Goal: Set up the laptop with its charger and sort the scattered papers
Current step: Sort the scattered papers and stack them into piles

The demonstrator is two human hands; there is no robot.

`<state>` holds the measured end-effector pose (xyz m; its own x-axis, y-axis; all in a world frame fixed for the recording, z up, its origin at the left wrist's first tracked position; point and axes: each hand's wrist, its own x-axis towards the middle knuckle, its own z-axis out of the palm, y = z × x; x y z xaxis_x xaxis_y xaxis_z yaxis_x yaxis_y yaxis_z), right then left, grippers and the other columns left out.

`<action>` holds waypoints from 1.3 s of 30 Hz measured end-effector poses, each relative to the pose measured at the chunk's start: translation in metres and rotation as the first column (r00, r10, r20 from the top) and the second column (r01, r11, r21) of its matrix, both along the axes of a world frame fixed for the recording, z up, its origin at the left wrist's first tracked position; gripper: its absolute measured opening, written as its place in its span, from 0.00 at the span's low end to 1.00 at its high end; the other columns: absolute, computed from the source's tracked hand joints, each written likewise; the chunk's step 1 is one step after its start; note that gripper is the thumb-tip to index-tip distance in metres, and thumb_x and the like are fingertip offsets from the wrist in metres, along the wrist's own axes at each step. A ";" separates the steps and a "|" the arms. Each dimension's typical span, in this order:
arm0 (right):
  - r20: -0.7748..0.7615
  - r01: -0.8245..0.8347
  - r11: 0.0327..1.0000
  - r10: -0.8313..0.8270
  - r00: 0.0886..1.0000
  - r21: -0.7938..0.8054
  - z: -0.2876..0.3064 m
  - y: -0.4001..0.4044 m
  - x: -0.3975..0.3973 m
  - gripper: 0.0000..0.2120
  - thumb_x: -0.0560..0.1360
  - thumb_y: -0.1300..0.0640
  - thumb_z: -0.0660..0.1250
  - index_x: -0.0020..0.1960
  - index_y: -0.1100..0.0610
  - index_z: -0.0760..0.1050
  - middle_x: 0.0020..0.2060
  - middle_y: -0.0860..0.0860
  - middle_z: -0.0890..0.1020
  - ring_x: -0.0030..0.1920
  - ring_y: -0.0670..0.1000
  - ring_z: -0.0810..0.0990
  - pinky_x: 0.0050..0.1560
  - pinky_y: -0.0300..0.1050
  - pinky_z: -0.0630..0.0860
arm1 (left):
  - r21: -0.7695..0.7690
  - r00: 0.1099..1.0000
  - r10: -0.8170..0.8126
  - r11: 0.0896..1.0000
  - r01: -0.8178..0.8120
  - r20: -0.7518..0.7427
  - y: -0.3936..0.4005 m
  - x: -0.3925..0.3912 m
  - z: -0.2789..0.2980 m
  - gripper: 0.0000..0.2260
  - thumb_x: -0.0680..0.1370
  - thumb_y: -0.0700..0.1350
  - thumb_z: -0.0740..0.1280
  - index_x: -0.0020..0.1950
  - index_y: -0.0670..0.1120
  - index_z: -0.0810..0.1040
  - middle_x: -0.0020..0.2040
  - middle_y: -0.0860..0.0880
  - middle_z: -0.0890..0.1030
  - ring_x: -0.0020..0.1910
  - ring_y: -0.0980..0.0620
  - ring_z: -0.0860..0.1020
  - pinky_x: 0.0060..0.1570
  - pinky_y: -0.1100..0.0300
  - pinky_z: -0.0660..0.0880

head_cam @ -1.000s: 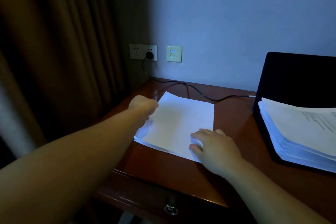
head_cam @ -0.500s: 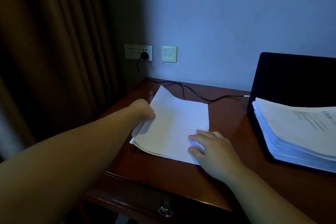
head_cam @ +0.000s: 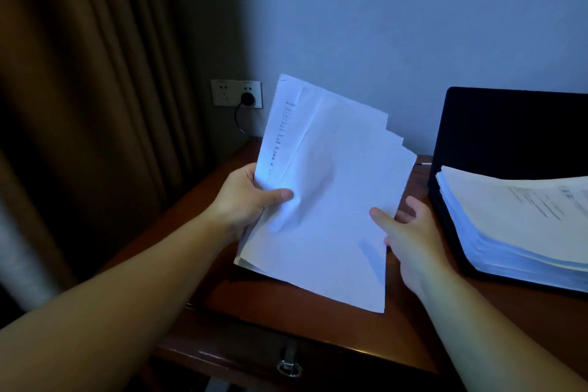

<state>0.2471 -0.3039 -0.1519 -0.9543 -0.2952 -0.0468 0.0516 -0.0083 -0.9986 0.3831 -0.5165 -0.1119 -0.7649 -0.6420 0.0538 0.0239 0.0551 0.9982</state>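
The left hand (head_cam: pixel 245 197) grips the sheets (head_cam: pixel 321 200) at their left edge, thumb curled over the front and fingers hidden behind, and holds them tilted up off the desk (head_cam: pixel 286 312). The right hand (head_cam: pixel 410 232) pinches the sheets' right edge, thumb on the front and fingers behind, its hold looking the lighter of the two. The sheets are not squared: their top corners fan out in steps above the right hand, and one sheet with a column of print juts past the rest above the left hand. That, in my judgement, is the main risk. Thin, smooth, limp paper held at only two edges can slide, so a loose back sheet may slip down to the desk or floor, or the bundle may buckle where it already dimples beside the left thumb. Tapping them square on the polished, hard wooden desk could crease the bottom corner below the right hand. To the right of the right hand a thick, slightly bowed stack (head_cam: pixel 515 223) lies on the dark open laptop (head_cam: pixel 509 130); sheets dropped carelessly there could skid off it. Beyond the left hand a black round plug (head_cam: pixel 247 99) sits in the wall socket (head_cam: pixel 237 94), its thin cable (head_cam: pixel 238 122) passing behind the sheets, where a swept sheet might snag it.
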 end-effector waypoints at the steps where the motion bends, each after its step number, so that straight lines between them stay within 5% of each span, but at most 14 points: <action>1: 0.033 -0.009 0.999 0.010 0.999 -0.040 0.002 0.001 -0.002 0.31 0.74 0.57 0.77 0.73 0.53 0.69 0.59 0.48 0.82 0.52 0.47 0.81 0.47 0.43 0.76 | 0.019 0.999 -0.013 1.000 0.013 -0.031 0.004 0.002 0.000 0.19 0.71 0.30 0.77 0.59 0.42 0.82 0.52 0.45 0.88 0.49 0.43 0.87 0.47 0.47 0.85; 4: 0.100 -0.084 0.990 0.095 0.990 -0.112 0.004 0.005 -0.008 0.14 0.76 0.62 0.73 0.62 0.57 0.80 0.54 0.52 0.86 0.52 0.52 0.85 0.52 0.48 0.80 | 0.051 0.995 -0.040 0.998 0.045 -0.093 0.009 0.007 -0.005 0.16 0.74 0.33 0.75 0.61 0.40 0.81 0.54 0.43 0.87 0.51 0.40 0.86 0.49 0.44 0.84; 9: 0.075 -0.076 0.978 0.092 0.993 -0.193 0.006 0.012 -0.014 0.14 0.77 0.67 0.70 0.61 0.57 0.80 0.52 0.52 0.87 0.52 0.55 0.86 0.53 0.53 0.80 | -0.007 0.999 -0.042 0.999 0.042 -0.026 0.016 0.013 -0.008 0.08 0.85 0.43 0.63 0.58 0.46 0.82 0.52 0.45 0.88 0.47 0.46 0.87 0.43 0.54 0.84; 16: 0.096 0.002 0.968 0.023 0.995 -0.251 -0.001 0.015 -0.018 0.14 0.77 0.69 0.69 0.54 0.51 0.80 0.50 0.48 0.86 0.50 0.53 0.85 0.55 0.55 0.78 | 0.161 0.999 -0.004 0.987 0.010 -0.038 0.018 0.019 -0.015 0.11 0.83 0.33 0.63 0.61 0.42 0.82 0.52 0.44 0.88 0.49 0.41 0.87 0.48 0.46 0.85; 20: 0.078 -0.044 0.960 0.068 0.995 -0.276 -0.001 0.019 -0.018 0.14 0.78 0.68 0.68 0.56 0.50 0.80 0.50 0.46 0.85 0.49 0.49 0.84 0.47 0.48 0.77 | 0.330 0.991 0.058 0.944 -0.015 -0.120 0.014 0.018 -0.022 0.13 0.79 0.29 0.67 0.61 0.40 0.81 0.55 0.42 0.87 0.51 0.39 0.86 0.52 0.42 0.83; 25: 0.059 -0.093 0.961 0.112 0.992 -0.260 -0.002 0.022 -0.018 0.15 0.79 0.68 0.67 0.56 0.49 0.80 0.49 0.44 0.86 0.46 0.45 0.84 0.44 0.46 0.77 | 0.362 0.972 0.118 0.932 -0.037 -0.203 0.009 0.017 -0.034 0.18 0.75 0.27 0.70 0.63 0.39 0.81 0.57 0.41 0.86 0.54 0.39 0.85 0.55 0.43 0.82; 30: 0.065 0.012 0.977 0.002 0.998 -0.213 -0.005 0.022 -0.020 0.14 0.77 0.66 0.71 0.57 0.50 0.80 0.55 0.47 0.85 0.59 0.54 0.81 0.67 0.58 0.74 | 0.312 0.968 0.124 0.949 -0.051 -0.218 0.011 0.018 -0.032 0.20 0.72 0.27 0.73 0.63 0.40 0.81 0.56 0.43 0.86 0.54 0.41 0.86 0.55 0.44 0.82; 34: 0.067 -0.075 0.974 0.091 0.994 -0.214 0.000 0.022 -0.013 0.17 0.78 0.66 0.69 0.65 0.55 0.78 0.58 0.48 0.84 0.58 0.53 0.82 0.61 0.52 0.74 | 0.285 0.970 0.095 0.958 -0.028 -0.225 0.014 0.018 -0.030 0.20 0.71 0.29 0.75 0.62 0.40 0.81 0.55 0.42 0.87 0.53 0.41 0.86 0.48 0.49 0.83; 39: 0.076 -0.015 0.969 0.035 0.996 -0.246 -0.005 0.020 -0.017 0.21 0.79 0.67 0.68 0.70 0.55 0.75 0.64 0.48 0.80 0.66 0.53 0.77 0.67 0.51 0.69 | 0.182 0.978 0.091 0.982 -0.057 -0.187 0.019 0.019 -0.028 0.13 0.77 0.36 0.73 0.61 0.43 0.82 0.54 0.47 0.87 0.51 0.45 0.87 0.49 0.49 0.83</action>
